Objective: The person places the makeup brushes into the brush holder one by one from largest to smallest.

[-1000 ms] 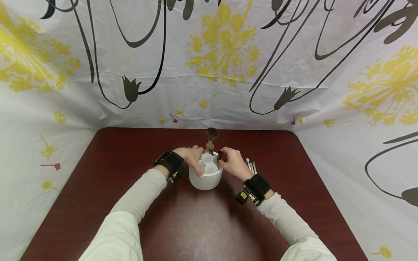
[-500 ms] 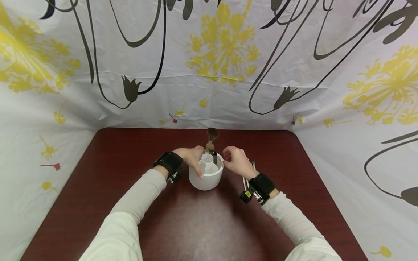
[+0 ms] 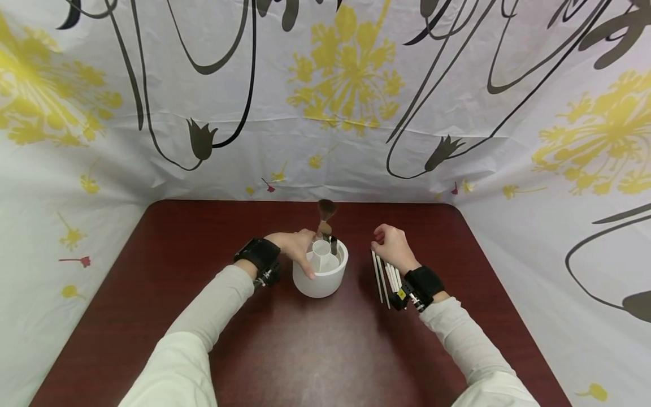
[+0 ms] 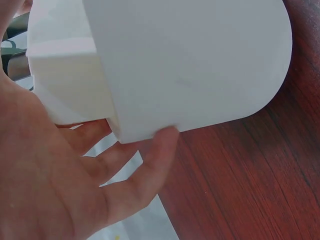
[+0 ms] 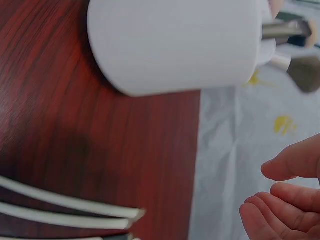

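Note:
A white round makeup brush holder [image 3: 321,284] with inner compartments stands at mid-table. My left hand [image 3: 295,247] grips its left side, the thumb over the near wall and the other fingers toward the back; the left wrist view shows the fingers [image 4: 162,145] against the white wall. Several makeup brushes [image 3: 326,210] stand in the rear of the holder, bristles up. To the right of it, my right hand [image 3: 395,249] is raised over a row of pale-handled brushes [image 3: 378,274] lying on the table. In the right wrist view its thumb and fingers [image 5: 290,162] are apart with nothing between them.
The dark red-brown table [image 3: 315,350] has rounded far corners. Behind it and along both sides hangs a white patterned curtain [image 3: 285,102], close to the table's far edge. The lying brushes point roughly toward the near side, partly under the right wrist.
My right hand has let go of a brush, now standing in the holder's right rear, and has moved right to above the lying brushes. My left hand stays on the holder.

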Demonstrator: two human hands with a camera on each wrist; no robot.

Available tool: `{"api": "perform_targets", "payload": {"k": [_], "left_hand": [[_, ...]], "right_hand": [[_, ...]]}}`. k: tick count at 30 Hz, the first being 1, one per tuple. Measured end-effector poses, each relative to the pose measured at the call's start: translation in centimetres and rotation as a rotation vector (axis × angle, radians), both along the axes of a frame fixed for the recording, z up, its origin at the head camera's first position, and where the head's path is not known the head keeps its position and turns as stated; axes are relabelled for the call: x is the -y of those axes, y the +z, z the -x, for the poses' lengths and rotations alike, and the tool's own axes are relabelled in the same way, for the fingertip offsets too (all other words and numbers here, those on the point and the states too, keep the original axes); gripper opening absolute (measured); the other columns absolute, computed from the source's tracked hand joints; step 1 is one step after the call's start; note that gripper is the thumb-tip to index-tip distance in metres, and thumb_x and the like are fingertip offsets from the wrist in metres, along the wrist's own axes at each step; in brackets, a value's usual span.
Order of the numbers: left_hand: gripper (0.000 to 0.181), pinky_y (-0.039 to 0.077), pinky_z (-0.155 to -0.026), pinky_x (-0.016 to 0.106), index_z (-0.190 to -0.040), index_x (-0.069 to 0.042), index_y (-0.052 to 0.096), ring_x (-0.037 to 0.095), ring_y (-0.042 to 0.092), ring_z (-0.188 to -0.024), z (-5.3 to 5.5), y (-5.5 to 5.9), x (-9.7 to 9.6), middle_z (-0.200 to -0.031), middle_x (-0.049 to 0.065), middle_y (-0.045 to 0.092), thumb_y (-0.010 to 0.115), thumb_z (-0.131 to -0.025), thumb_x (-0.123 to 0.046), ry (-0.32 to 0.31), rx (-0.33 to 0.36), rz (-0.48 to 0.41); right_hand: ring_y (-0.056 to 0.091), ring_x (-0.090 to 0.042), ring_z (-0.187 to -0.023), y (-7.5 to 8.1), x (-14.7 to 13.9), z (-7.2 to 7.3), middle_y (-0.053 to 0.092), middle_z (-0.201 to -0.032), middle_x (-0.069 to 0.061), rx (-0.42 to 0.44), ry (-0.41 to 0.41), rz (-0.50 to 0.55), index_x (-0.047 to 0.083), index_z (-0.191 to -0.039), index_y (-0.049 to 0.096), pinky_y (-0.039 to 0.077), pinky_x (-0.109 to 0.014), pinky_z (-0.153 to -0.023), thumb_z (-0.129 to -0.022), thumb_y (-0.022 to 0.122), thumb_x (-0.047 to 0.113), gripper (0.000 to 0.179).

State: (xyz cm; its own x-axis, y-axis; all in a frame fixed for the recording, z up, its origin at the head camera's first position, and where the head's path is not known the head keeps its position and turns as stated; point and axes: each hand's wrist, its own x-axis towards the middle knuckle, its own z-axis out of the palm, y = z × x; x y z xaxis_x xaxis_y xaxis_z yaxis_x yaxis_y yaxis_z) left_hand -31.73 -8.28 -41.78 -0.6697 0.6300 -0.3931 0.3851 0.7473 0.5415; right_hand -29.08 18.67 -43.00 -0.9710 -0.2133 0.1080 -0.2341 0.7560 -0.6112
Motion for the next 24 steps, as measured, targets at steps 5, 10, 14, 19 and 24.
{"api": "perform_targets", "payload": {"k": [5,10,14,19,24], "left_hand": [[0.114,0.028,-0.103,0.043,-0.140,0.006,0.016,0.031,0.026,-0.129,0.1,-0.2,0.3,-0.139,0.023,0.025,0.080,-0.059,-0.043,0.019,0.001,0.004],[0.117,0.028,-0.103,0.045,-0.140,0.006,0.013,0.034,0.026,-0.130,0.2,-0.3,0.5,-0.139,0.024,0.023,0.081,-0.059,-0.042,0.028,0.007,-0.009],[0.114,0.028,-0.103,0.045,-0.139,0.006,0.015,0.034,0.026,-0.128,0.2,-0.3,0.7,-0.137,0.025,0.024,0.081,-0.059,-0.041,0.031,0.006,-0.014],[0.116,0.028,-0.103,0.044,-0.139,0.006,0.013,0.032,0.025,-0.128,0.3,-0.5,1.1,-0.136,0.025,0.023,0.082,-0.058,-0.041,0.051,0.005,-0.002],[0.122,0.023,-0.105,0.046,-0.140,0.005,0.005,0.033,0.016,-0.132,0.4,-0.6,1.4,-0.141,0.026,0.013,0.083,-0.058,-0.040,0.059,0.024,-0.034]], "right_hand": [[0.056,-0.031,-0.089,-1.2,-1.2,0.3,0.058,-0.097,-0.021,0.045,-0.032,-0.039,-0.007,-0.107,0.054,0.047,-0.040,-0.073,-0.083,0.058,0.005,0.027],[0.057,-0.029,-0.081,-2.7,-2.0,0.7,0.058,-0.092,-0.021,0.065,-0.043,-0.080,-0.009,-0.106,0.055,0.048,-0.037,-0.066,-0.082,0.058,0.005,0.028],[0.057,-0.026,-0.075,-3.7,-2.3,0.8,0.058,-0.090,-0.021,0.097,-0.032,-0.078,-0.010,-0.105,0.055,0.047,-0.034,-0.061,-0.081,0.059,0.004,0.028],[0.055,-0.027,-0.076,-4.7,-2.3,0.5,0.057,-0.093,-0.023,0.122,-0.023,-0.099,-0.011,-0.106,0.054,0.045,-0.036,-0.063,-0.081,0.059,0.003,0.029],[0.052,-0.027,-0.073,-5.6,-2.4,0.5,0.056,-0.089,-0.020,0.137,-0.017,-0.146,-0.011,-0.108,0.053,0.042,-0.036,-0.062,-0.081,0.060,0.004,0.032]]}}
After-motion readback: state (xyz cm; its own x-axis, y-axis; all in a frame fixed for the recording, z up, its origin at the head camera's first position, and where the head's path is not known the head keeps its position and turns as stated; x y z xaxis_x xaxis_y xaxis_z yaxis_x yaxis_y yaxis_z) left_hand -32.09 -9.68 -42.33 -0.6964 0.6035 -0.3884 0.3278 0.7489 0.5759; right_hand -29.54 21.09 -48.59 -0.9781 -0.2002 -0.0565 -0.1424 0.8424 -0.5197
